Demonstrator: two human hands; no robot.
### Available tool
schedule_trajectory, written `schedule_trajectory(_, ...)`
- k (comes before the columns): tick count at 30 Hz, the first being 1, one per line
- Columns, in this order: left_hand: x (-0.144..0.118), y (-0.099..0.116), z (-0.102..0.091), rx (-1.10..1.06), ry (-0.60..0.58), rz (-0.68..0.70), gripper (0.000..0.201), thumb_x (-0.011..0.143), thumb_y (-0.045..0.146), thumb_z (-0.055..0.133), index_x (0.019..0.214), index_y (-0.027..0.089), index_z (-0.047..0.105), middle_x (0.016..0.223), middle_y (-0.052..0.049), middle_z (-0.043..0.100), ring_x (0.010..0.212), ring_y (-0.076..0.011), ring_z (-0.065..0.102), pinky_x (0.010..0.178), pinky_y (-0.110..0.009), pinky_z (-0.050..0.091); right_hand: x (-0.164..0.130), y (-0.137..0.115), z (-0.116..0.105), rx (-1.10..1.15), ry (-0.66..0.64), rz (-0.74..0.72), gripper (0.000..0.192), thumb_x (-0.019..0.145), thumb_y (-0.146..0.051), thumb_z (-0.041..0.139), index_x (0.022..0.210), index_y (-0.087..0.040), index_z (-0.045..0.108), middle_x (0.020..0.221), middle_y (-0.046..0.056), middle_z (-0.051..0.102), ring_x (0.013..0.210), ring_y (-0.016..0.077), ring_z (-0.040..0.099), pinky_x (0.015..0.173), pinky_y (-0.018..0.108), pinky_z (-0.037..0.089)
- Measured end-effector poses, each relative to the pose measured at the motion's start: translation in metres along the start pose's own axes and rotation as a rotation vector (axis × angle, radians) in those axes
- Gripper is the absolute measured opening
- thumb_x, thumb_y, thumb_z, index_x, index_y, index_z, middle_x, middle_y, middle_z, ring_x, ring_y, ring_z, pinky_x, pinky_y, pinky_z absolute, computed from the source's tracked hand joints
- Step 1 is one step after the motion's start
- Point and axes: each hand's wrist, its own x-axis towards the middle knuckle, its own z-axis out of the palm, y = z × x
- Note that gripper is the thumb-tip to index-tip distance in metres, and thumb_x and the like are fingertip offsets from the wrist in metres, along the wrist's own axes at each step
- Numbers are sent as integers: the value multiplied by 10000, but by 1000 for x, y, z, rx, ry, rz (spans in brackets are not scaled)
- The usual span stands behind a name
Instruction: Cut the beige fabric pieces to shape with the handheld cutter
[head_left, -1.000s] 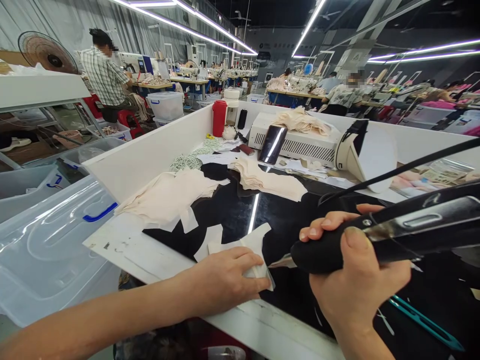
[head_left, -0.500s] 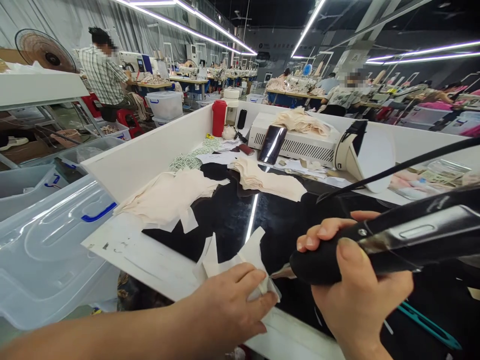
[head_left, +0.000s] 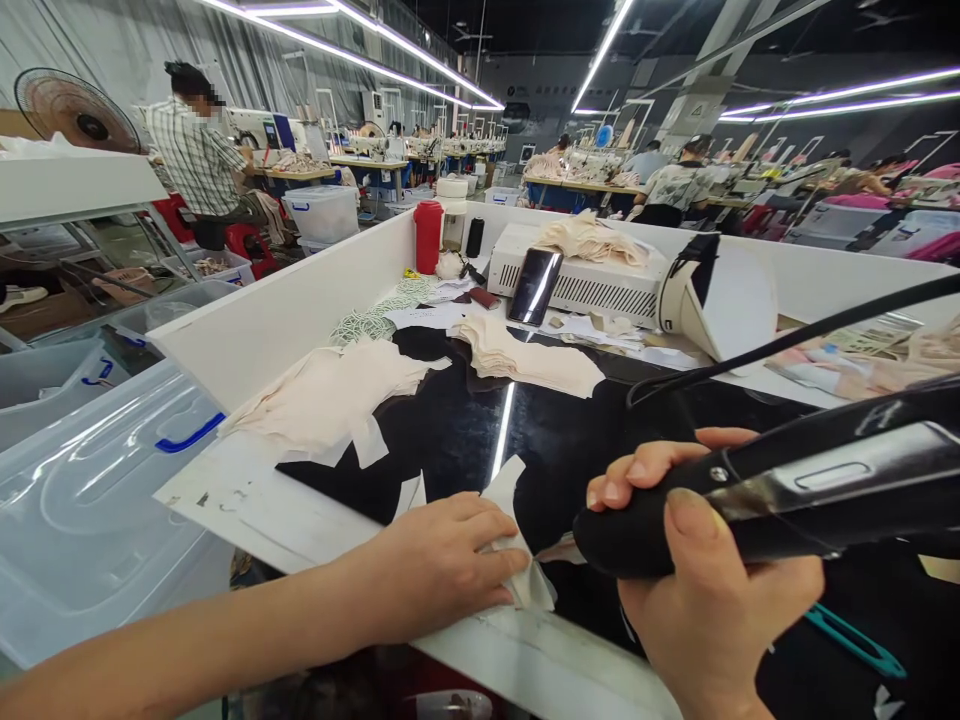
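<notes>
My left hand (head_left: 442,565) lies flat on a small white fabric piece (head_left: 507,487) at the near edge of the black work surface (head_left: 465,430), fingers pressing it down. My right hand (head_left: 712,590) grips a black and silver hand-held cutting tool (head_left: 757,495) with a black cord (head_left: 787,340). The tool's metal tip sits right beside the fabric piece under my left fingers.
Cream fabric pieces (head_left: 330,395) lie stacked at the left, another stack (head_left: 525,360) further back. Behind stand a white machine box (head_left: 592,280), a phone (head_left: 531,285), a red bottle (head_left: 427,236). A clear plastic bin (head_left: 90,500) is at the left. Other people work at distant tables.
My left hand lifted and shifted the white fabric piece toward me, then pressed it flat again. The tool in my right hand moved slightly closer and lower.
</notes>
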Motion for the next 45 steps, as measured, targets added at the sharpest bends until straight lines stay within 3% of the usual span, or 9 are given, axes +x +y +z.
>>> schedule_trajectory(24, -9, 11, 1, -53, 22, -25, 271, 1048, 352, 715, 1251, 173, 733, 1323, -176, 663, 1226, -265, 666, 1078, -370, 577, 1, -5, 11, -33, 65, 34, 341, 721, -198, 837, 1006, -249, 657, 698, -62, 687, 538, 156, 625, 513, 306, 589)
schedule_trajectory(32, -9, 11, 8, -41, 46, -27, 273, 1041, 347, 720, 1255, 178, 731, 1321, -169, 657, 1211, -267, 665, 1080, -379, 573, 5, 1, 16, -7, 49, 13, 374, 747, -259, 881, 1039, -247, 648, 716, -62, 686, 545, 150, 628, 527, 305, 588)
schedule_trajectory(35, -9, 21, 11, 14, 43, -42, 333, 1021, 359, 748, 1269, 142, 703, 1271, -176, 677, 1222, -279, 657, 1089, -391, 561, 4, 1, 15, -17, 48, 20, 378, 745, -256, 890, 1040, -243, 652, 719, -60, 689, 556, 151, 635, 536, 305, 597)
schedule_trajectory(40, -11, 47, 20, 135, 56, -73, 583, 1000, 535, 743, 1344, 77, 637, 1283, -221, 691, 1243, -328, 643, 1112, -450, 533, 1, -6, 11, -33, 42, 38, 368, 728, -219, 866, 1027, -246, 654, 710, -57, 691, 546, 155, 629, 515, 300, 597)
schedule_trajectory(42, -10, 50, 18, 170, 59, -49, 511, 1034, 514, 702, 1298, 78, 666, 1300, -205, 698, 1252, -312, 642, 1148, -434, 508, 0, -8, 9, -38, 35, 33, 371, 727, -230, 873, 1024, -249, 652, 711, -57, 687, 544, 157, 625, 516, 309, 601)
schedule_trajectory(45, -3, 36, 8, 168, 40, 13, 243, 1095, 333, 631, 1135, 113, 724, 1213, -130, 731, 1232, -265, 656, 1190, -397, 486, -1, -8, 5, -38, 22, 17, 379, 737, -263, 887, 1035, -249, 653, 715, -54, 681, 544, 160, 622, 510, 314, 596)
